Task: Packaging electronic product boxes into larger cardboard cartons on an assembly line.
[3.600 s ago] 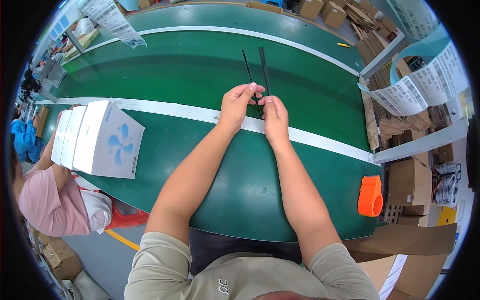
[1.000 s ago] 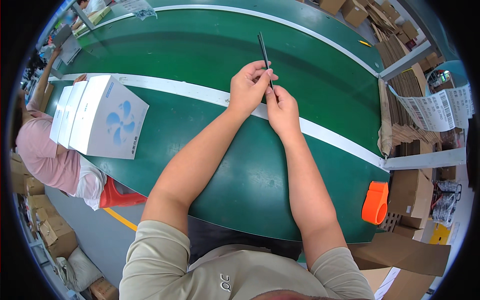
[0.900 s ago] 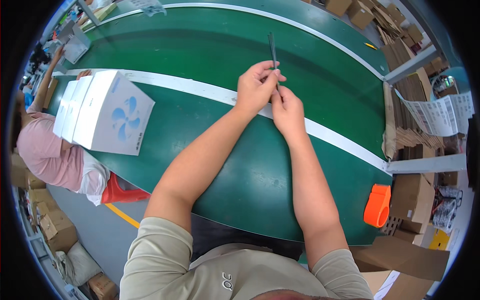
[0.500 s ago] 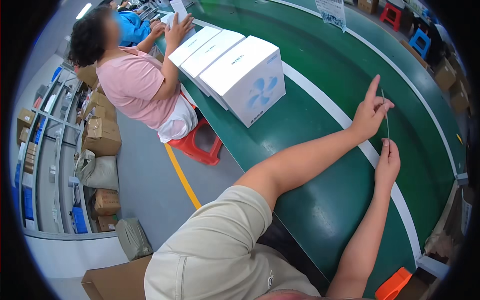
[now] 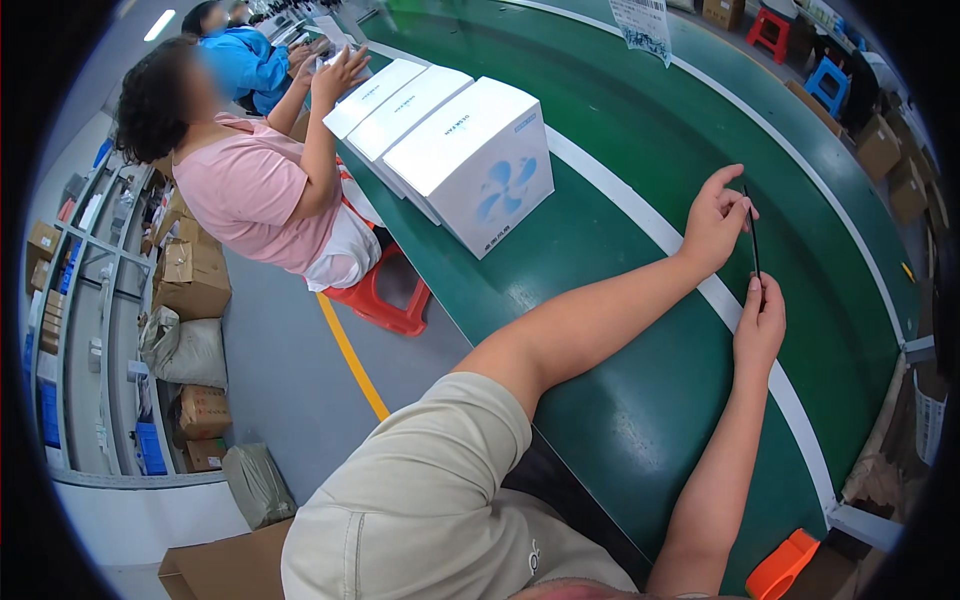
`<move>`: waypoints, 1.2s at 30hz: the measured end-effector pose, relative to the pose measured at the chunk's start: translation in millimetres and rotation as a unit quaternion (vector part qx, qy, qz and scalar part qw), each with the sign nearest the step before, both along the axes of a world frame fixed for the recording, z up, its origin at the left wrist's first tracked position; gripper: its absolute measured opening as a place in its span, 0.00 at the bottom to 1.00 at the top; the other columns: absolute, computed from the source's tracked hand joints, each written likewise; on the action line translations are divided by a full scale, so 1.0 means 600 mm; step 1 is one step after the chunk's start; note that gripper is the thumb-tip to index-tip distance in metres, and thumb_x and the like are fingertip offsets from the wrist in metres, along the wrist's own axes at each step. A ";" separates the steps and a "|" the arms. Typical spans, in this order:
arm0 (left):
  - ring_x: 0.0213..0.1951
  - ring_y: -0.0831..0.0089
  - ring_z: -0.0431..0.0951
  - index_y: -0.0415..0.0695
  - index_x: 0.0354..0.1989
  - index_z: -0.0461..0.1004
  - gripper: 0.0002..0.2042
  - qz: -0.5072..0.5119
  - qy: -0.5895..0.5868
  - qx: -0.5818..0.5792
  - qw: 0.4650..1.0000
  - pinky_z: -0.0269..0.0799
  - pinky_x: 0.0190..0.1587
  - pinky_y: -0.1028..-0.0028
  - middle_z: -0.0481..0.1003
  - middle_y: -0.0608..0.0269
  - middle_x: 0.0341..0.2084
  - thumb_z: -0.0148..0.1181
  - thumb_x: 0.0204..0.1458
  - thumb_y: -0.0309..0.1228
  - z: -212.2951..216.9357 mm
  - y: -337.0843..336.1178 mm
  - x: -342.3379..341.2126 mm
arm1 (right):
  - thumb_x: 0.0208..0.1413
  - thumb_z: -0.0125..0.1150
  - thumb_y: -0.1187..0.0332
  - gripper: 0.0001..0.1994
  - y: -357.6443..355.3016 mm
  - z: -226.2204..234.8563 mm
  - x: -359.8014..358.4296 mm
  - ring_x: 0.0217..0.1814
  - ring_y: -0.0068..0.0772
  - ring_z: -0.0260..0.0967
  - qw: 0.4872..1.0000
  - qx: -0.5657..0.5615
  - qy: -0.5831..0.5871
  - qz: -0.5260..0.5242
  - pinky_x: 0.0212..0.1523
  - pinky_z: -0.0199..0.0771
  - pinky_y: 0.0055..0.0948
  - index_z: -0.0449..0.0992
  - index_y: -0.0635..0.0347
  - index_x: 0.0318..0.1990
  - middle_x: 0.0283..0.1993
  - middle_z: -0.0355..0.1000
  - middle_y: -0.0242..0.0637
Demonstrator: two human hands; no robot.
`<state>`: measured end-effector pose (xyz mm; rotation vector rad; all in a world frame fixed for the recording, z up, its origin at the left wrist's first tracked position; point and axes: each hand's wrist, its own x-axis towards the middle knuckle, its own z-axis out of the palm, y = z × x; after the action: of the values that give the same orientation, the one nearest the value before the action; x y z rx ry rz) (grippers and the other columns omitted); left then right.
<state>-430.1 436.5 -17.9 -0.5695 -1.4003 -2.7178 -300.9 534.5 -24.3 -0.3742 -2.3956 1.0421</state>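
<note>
1. A thin black strip (image 5: pixel 753 232) is held just above the green conveyor belt (image 5: pixel 640 420), over its white stripe (image 5: pixel 720 300).
2. The left hand (image 5: pixel 715 220) pinches the strip's far end between thumb and fingers, the other fingers spread.
3. The right hand (image 5: pixel 760 325) closes on its near end with the fingertips.
4. Three white boxes (image 5: pixel 440 140) stand in a row on the belt to the left, well apart from the hands; the nearest shows a blue fan drawing on its side.
5. A seated person in pink (image 5: pixel 260 190) reaches to the farthest box, on a red stool (image 5: pixel 385 300).
6. A white paper sign (image 5: pixel 640 25) hangs over the belt's far side.
7. Brown cartons (image 5: pixel 190 280) sit on shelving at left; an orange object (image 5: pixel 780 565) lies at the belt's near edge.
</note>
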 end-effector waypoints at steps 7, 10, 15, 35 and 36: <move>0.30 0.78 0.76 0.37 0.56 0.66 0.14 0.004 -0.015 -0.014 1.000 0.72 0.33 0.77 0.80 0.58 0.32 0.56 0.63 0.21 0.004 -0.003 0.001 | 0.73 0.52 0.61 0.16 0.003 -0.003 0.006 0.49 0.29 0.75 1.000 0.000 0.002 -0.004 0.53 0.73 0.29 0.78 0.63 0.55 0.49 0.79 0.41; 0.30 0.78 0.76 0.38 0.55 0.65 0.13 0.022 0.002 -0.024 0.999 0.72 0.33 0.77 0.81 0.58 0.31 0.57 0.63 0.22 0.008 -0.001 0.005 | 0.73 0.52 0.61 0.17 0.005 0.003 0.005 0.53 0.31 0.75 1.000 -0.026 0.004 0.006 0.55 0.72 0.29 0.79 0.63 0.56 0.52 0.79 0.42; 0.30 0.78 0.75 0.39 0.54 0.66 0.13 0.015 -0.001 0.007 1.000 0.72 0.34 0.77 0.80 0.58 0.32 0.58 0.63 0.22 0.000 -0.008 0.001 | 0.73 0.51 0.62 0.16 -0.001 0.002 0.005 0.52 0.36 0.76 0.999 -0.012 0.031 0.018 0.53 0.74 0.30 0.79 0.63 0.54 0.52 0.78 0.43; 0.35 0.81 0.74 0.39 0.65 0.63 0.22 -0.004 0.081 -0.148 0.986 0.69 0.35 0.81 0.75 0.62 0.41 0.58 0.63 0.23 -0.014 -0.004 0.032 | 0.71 0.49 0.66 0.14 0.013 -0.002 -0.003 0.53 0.50 0.76 0.990 -0.101 0.050 -0.089 0.55 0.74 0.40 0.80 0.63 0.50 0.50 0.78 0.49; 0.35 0.81 0.74 0.39 0.65 0.62 0.22 -0.005 0.084 -0.155 0.984 0.69 0.35 0.81 0.76 0.62 0.42 0.57 0.63 0.23 -0.012 -0.004 0.034 | 0.71 0.49 0.66 0.14 0.013 0.000 -0.002 0.53 0.50 0.76 0.989 -0.109 0.050 -0.087 0.54 0.74 0.40 0.80 0.63 0.51 0.50 0.78 0.49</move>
<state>-409.5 434.3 -25.0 -0.7994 -1.7863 -2.4039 -301.9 542.1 -24.2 -0.5819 -2.1240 1.2140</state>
